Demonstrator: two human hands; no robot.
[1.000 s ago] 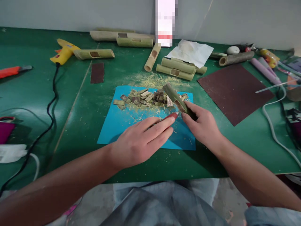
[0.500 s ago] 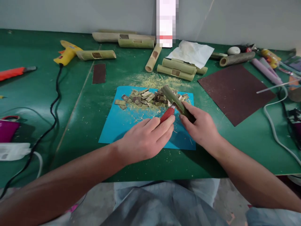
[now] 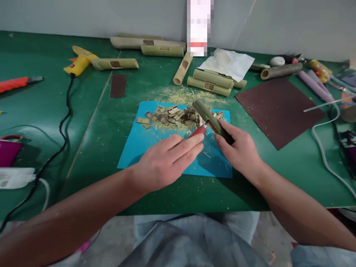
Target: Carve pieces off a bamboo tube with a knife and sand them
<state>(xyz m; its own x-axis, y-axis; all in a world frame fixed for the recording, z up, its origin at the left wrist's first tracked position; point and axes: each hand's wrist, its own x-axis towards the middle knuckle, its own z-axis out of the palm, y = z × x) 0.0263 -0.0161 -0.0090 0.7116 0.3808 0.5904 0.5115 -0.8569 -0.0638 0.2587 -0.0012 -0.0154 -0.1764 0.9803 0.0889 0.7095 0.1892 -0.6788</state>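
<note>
My left hand (image 3: 169,159) is closed around the red handle of a carving knife (image 3: 198,131). Its short metal tip meets the notch cut in the side of a green bamboo tube (image 3: 205,111); the blade's exact shape is hidden. My right hand (image 3: 240,150) grips the tube's near end, thumb on the left side, and the far end points up and away. Below them lies a blue sheet (image 3: 133,148), with a heap of bamboo chips (image 3: 175,115) and shavings on its far half.
Several notched bamboo tubes (image 3: 211,78) lie toward the back, beside white paper (image 3: 228,63). Brown sandpaper (image 3: 278,115) rests to the right. At left are a yellow glue gun (image 3: 80,61) with a black cord and an orange-handled tool (image 3: 16,84). A white cable (image 3: 319,142) runs along the right.
My left hand has shifted slightly left and turned, so less of the red handle shows. The tube stays in my right hand, and the whole view has moved a little.
</note>
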